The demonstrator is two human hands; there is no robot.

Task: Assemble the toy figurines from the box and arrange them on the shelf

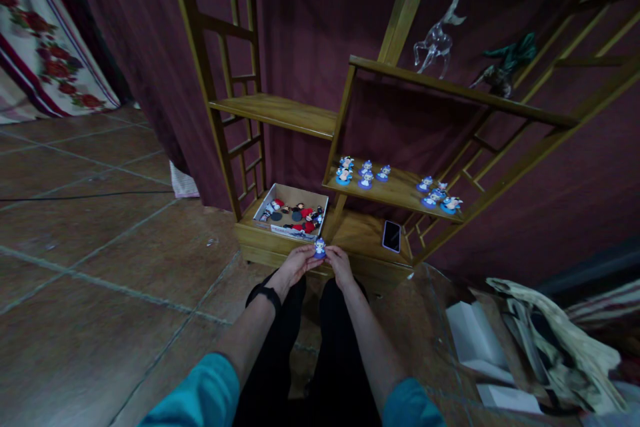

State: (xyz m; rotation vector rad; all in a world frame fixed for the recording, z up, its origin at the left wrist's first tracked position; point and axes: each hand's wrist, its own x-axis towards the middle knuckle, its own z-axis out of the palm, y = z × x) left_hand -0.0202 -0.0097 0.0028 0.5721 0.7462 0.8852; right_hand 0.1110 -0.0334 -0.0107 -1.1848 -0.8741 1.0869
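While grasping the purple figurine between left hand and right hand, steady now, pinch lightly low down, seemingly at the base, and hold upright!

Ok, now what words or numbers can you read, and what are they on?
None can be read.
Open box: marks along its front, too small and blurred to read.
Held figurine: no lettering I can make out.
Phone: dark screen, no readable text.
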